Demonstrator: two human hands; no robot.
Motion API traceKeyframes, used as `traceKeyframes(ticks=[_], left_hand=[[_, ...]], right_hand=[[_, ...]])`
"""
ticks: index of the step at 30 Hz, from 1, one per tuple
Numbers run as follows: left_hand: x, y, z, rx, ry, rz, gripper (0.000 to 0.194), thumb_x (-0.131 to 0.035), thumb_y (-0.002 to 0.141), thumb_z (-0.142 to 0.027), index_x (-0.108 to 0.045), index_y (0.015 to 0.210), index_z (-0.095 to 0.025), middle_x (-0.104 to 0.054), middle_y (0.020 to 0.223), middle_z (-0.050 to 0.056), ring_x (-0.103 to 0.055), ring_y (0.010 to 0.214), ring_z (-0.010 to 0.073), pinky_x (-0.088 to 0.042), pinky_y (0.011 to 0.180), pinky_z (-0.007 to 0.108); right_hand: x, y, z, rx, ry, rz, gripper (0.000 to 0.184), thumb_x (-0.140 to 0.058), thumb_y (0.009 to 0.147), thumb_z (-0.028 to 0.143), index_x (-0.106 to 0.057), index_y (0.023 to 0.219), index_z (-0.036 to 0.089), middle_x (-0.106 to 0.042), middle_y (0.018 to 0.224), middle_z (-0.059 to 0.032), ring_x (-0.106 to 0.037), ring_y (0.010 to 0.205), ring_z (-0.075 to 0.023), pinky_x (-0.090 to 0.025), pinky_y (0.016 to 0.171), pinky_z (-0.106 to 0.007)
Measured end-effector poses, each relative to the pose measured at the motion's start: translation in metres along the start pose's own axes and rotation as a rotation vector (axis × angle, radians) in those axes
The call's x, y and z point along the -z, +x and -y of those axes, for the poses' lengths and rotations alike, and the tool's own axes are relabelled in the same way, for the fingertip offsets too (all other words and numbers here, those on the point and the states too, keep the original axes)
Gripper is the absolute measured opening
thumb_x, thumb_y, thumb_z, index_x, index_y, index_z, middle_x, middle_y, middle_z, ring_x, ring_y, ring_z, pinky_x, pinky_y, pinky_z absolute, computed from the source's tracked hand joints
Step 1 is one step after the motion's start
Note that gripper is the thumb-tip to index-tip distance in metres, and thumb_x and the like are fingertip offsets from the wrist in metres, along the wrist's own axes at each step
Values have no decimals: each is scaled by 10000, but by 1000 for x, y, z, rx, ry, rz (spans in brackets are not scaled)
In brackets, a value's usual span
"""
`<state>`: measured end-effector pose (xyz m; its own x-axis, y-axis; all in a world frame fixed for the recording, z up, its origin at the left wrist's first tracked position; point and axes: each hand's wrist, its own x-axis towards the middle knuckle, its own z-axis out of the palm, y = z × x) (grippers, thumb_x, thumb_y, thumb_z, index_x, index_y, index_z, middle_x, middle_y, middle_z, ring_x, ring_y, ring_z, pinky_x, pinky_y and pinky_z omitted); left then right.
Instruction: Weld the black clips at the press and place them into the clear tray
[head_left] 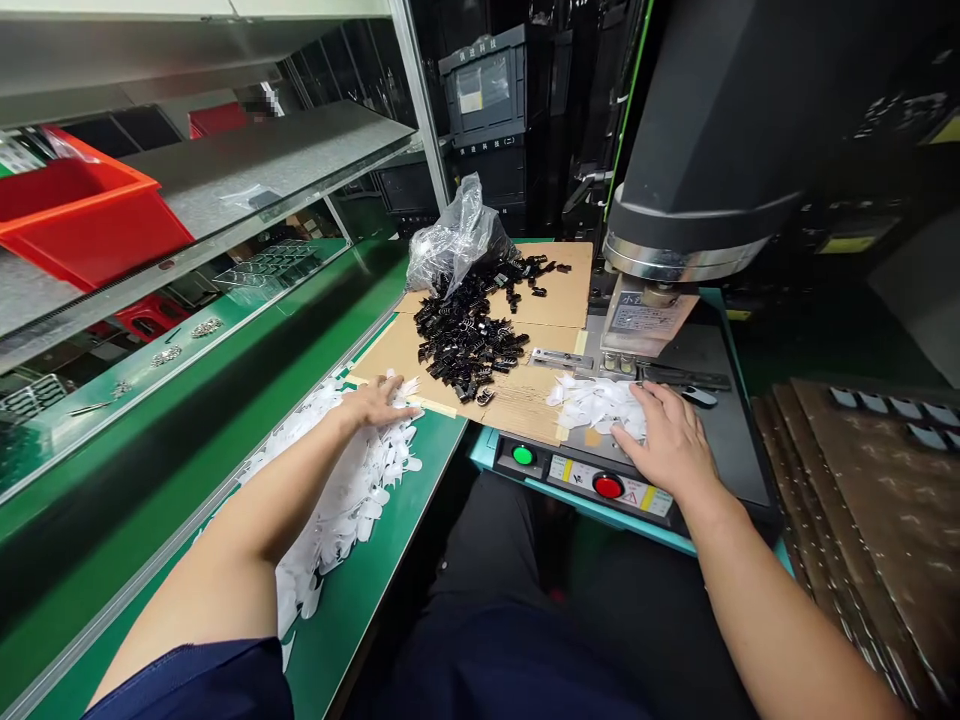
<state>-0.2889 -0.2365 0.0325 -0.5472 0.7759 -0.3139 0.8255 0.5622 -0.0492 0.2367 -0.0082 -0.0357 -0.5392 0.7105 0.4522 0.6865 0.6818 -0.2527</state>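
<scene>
My left hand point(371, 403) rests on the far end of a long heap of thin white plastic pieces point(341, 510), its fingers spread. That heap lies along the green bench at my left. On the machine's dark bed, my right hand point(670, 440) touches the right side of a smaller pile of white pieces point(596, 403), fingers stretched out and apart. No piece shows clearly gripped in either hand, though both palms are hidden. Between the hands and farther back, a mound of small black plastic parts point(469, 345) covers part of a cardboard sheet point(420, 385).
A machine head point(686, 220) hangs over the bed, with a metal fixture point(559, 357) below. Green point(523, 455) and red point(608, 486) buttons sit on its front panel. A clear plastic bag point(457, 240) stands behind the black parts. Stacked brown trays point(862, 480) are at right.
</scene>
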Motion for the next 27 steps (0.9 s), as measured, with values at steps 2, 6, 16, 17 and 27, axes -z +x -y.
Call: traceKeyframes(ticks=[2,6,16,17,27], left_hand=[[2,-3,7,-50,1,27,1190,-489,745,-1020,-313,1718,-359,-349,1725,189,-460,1528,465,-395,1232,568],[4,-3,25,-180,7,-6,1002,-537,821,-904,-456,1646,-342,-468,1600,158,-538,1454,405,-391,1254,513],[-5,8,42,-248,-126,-211,675,-642,852,-679,-636,1403,-289,-661,1283,102,-702,1145,301,-552,1065,407],[-4,9,43,-249,-136,-225,672,-661,840,-674,-639,1388,-285,-670,1274,99,-698,1156,303,-554,1057,403],[2,17,44,-243,-202,-359,532,-685,840,-553,-640,1282,-263,-670,1277,111,-667,1209,310,-543,1071,425]], right_hand=[[0,0,0,-3,6,-1,789,-605,960,502,-386,1677,252,-447,1655,-158,-436,1502,-431,-427,1207,-614],[1,0,1,-25,11,-4,779,-613,959,503,-409,1664,242,-456,1647,-162,-445,1494,-432,-430,1206,-617],[-4,0,-3,-41,6,-12,692,-581,991,546,-498,1595,217,-492,1615,-169,-483,1465,-421,-444,1195,-603],[-4,0,-3,-40,3,-12,685,-578,993,549,-506,1588,216,-497,1610,-170,-488,1459,-422,-446,1192,-602],[0,0,1,-40,16,-16,677,-582,984,512,-502,1592,225,-512,1596,-164,-491,1450,-422,-445,1191,-606]])
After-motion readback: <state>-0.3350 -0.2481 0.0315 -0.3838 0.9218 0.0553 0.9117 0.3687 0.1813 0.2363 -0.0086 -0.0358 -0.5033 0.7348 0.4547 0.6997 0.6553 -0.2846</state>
